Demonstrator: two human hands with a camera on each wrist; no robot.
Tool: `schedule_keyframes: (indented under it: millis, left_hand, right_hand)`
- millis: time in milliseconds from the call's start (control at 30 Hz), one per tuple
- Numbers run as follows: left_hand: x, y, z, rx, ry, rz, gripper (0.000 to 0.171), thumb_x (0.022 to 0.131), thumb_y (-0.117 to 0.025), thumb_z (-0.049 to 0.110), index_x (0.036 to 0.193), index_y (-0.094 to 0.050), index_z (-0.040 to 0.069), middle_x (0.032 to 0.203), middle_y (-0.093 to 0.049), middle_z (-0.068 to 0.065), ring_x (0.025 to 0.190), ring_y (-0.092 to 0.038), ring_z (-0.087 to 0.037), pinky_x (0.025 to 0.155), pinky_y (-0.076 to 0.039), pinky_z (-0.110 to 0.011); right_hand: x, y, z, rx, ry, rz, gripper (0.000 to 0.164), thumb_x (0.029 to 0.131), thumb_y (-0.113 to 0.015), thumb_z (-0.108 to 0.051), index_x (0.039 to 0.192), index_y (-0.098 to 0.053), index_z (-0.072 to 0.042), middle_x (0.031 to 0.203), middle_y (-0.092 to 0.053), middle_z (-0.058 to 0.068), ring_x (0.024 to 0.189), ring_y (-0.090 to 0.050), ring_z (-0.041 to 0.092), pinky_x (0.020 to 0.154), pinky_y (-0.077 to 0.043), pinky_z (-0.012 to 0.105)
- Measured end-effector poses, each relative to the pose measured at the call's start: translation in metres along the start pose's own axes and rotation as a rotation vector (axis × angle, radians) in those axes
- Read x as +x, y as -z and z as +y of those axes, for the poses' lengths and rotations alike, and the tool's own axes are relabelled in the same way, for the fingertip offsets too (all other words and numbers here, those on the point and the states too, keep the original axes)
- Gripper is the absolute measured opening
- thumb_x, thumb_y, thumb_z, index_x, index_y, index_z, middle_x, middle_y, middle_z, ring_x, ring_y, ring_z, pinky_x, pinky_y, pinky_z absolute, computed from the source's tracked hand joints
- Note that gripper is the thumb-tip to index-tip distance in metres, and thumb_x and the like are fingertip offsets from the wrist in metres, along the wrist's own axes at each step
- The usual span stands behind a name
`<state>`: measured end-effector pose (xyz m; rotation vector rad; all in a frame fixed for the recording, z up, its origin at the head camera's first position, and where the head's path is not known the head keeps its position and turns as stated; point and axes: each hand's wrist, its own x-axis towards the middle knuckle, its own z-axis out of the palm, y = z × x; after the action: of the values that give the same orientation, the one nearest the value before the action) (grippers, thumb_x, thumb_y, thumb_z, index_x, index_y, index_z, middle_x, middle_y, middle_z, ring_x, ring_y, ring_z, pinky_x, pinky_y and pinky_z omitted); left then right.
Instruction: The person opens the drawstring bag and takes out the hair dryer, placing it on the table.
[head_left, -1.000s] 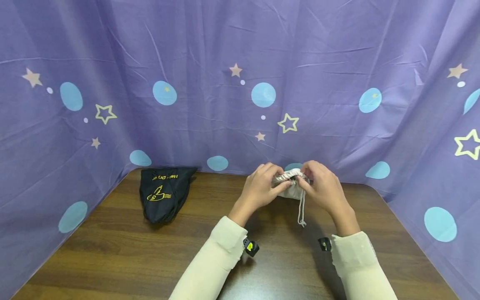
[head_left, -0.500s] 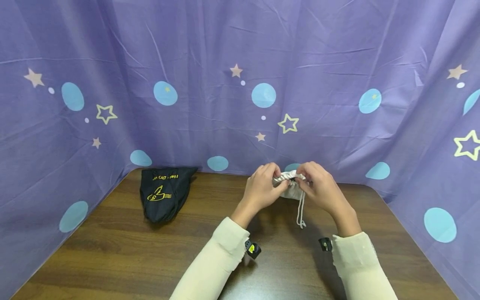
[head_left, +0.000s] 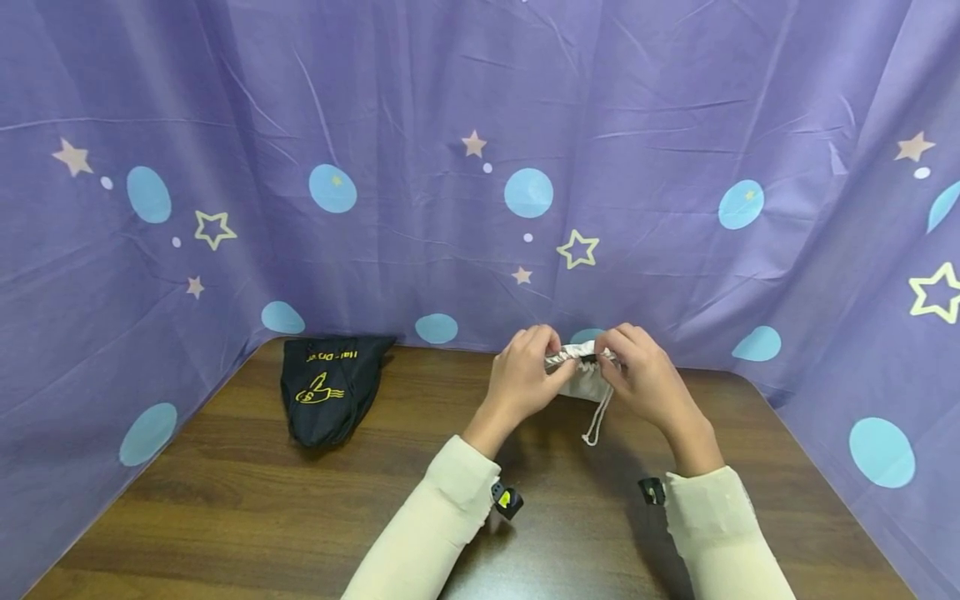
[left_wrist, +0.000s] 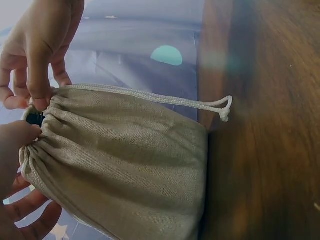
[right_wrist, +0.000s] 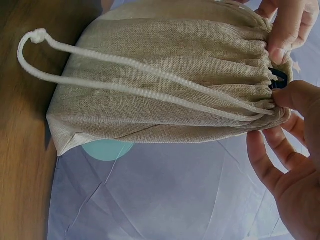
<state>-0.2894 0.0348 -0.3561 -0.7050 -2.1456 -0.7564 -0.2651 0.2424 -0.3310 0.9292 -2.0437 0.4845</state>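
A beige linen drawstring bag [head_left: 583, 385] stands on the table, its gathered mouth slightly parted. My left hand [head_left: 523, 371] pinches the left side of the rim between thumb and fingers. Opposite it, my right hand [head_left: 643, 371] grips the right side of the rim the same way. From the right side of the mouth hangs a white cord [head_left: 592, 429], knotted at its end; the right wrist view shows that knot [right_wrist: 38, 35] close up. Something dark [left_wrist: 36, 118] shows inside the small gap between my thumbs; its kind is hidden.
A black drawstring-type pouch [head_left: 330, 417] with yellow "Hair Dryer" lettering lies at the back left of the wooden table [head_left: 420, 467]. A purple curtain [head_left: 420, 250] with stars and blue spots closes off the back and both sides.
The knotted end of the cord has swung to the left. Both hands stay at the bag's mouth, with only small finger shifts, and the dark gap shows a little more.
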Motion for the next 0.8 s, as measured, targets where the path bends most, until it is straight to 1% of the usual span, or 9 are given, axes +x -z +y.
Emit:
schedule_keyframes:
  millis: [67, 167, 333, 467, 600, 667, 800]
  left_hand:
    - [-0.0002, 0.0006, 0.0005, 0.008, -0.015, 0.016, 0.026, 0.082, -0.079, 0.029, 0.087, -0.057, 0.017, 0.081, -0.054, 0.005, 0.076, -0.054, -0.016, 0.059, -0.048, -0.032]
    - [-0.0002, 0.0022, 0.0017, 0.001, -0.036, 0.032, 0.023, 0.080, -0.078, 0.023, 0.086, -0.057, 0.016, 0.082, -0.053, 0.004, 0.076, -0.052, -0.016, 0.061, -0.047, -0.031]
    - [0.0008, 0.0034, 0.0029, -0.030, -0.062, 0.035, 0.022, 0.076, -0.076, 0.015, 0.084, -0.056, 0.014, 0.080, -0.051, 0.003, 0.073, -0.049, -0.016, 0.064, -0.044, -0.030]
    - [0.0012, 0.0036, 0.0036, -0.052, -0.088, 0.045, 0.024, 0.071, -0.076, 0.011, 0.082, -0.055, 0.013, 0.078, -0.052, 0.002, 0.072, -0.049, -0.018, 0.068, -0.044, -0.031]
    - [0.0008, 0.0029, 0.0041, -0.061, -0.099, 0.034, 0.024, 0.068, -0.071, 0.005, 0.082, -0.054, 0.012, 0.080, -0.053, 0.000, 0.073, -0.050, -0.020, 0.069, -0.044, -0.033]
    - [0.0006, 0.0023, 0.0040, -0.060, -0.091, 0.034, 0.022, 0.069, -0.070, 0.004, 0.082, -0.055, 0.012, 0.080, -0.054, -0.001, 0.074, -0.051, -0.021, 0.070, -0.045, -0.034]
    - [0.0011, 0.0017, 0.0025, -0.075, -0.069, 0.057, 0.019, 0.075, -0.072, 0.004, 0.084, -0.057, 0.010, 0.080, -0.056, -0.002, 0.074, -0.055, -0.023, 0.070, -0.047, -0.036]
  right_hand:
    - [-0.0004, -0.0002, 0.0002, -0.003, 0.003, -0.002, 0.023, 0.080, -0.070, 0.011, 0.091, -0.063, -0.008, 0.085, -0.059, 0.004, 0.077, -0.050, 0.017, 0.066, -0.043, 0.034]
    - [-0.0005, -0.0002, 0.0002, 0.001, 0.007, -0.006, 0.023, 0.080, -0.070, 0.011, 0.092, -0.063, -0.007, 0.085, -0.059, 0.004, 0.077, -0.050, 0.017, 0.066, -0.043, 0.034]
    - [-0.0003, -0.0007, 0.0003, 0.015, 0.013, -0.016, 0.022, 0.080, -0.070, 0.011, 0.092, -0.063, -0.007, 0.086, -0.059, 0.004, 0.077, -0.050, 0.017, 0.066, -0.044, 0.035]
    - [-0.0004, -0.0014, -0.0005, 0.035, 0.003, -0.026, 0.022, 0.079, -0.069, 0.010, 0.092, -0.064, -0.007, 0.086, -0.060, 0.004, 0.078, -0.051, 0.018, 0.066, -0.045, 0.035]
    - [-0.0004, -0.0026, -0.0027, 0.049, -0.001, -0.037, 0.020, 0.080, -0.069, 0.008, 0.092, -0.063, -0.008, 0.087, -0.061, 0.004, 0.078, -0.051, 0.019, 0.066, -0.044, 0.036]
    - [0.0000, -0.0035, -0.0037, 0.045, 0.002, -0.042, 0.021, 0.080, -0.069, 0.008, 0.092, -0.063, -0.008, 0.087, -0.061, 0.004, 0.078, -0.050, 0.020, 0.066, -0.044, 0.036]
    - [0.0007, -0.0044, -0.0045, 0.031, 0.012, -0.047, 0.022, 0.078, -0.070, 0.009, 0.092, -0.063, -0.008, 0.088, -0.062, 0.004, 0.077, -0.050, 0.020, 0.066, -0.043, 0.037]
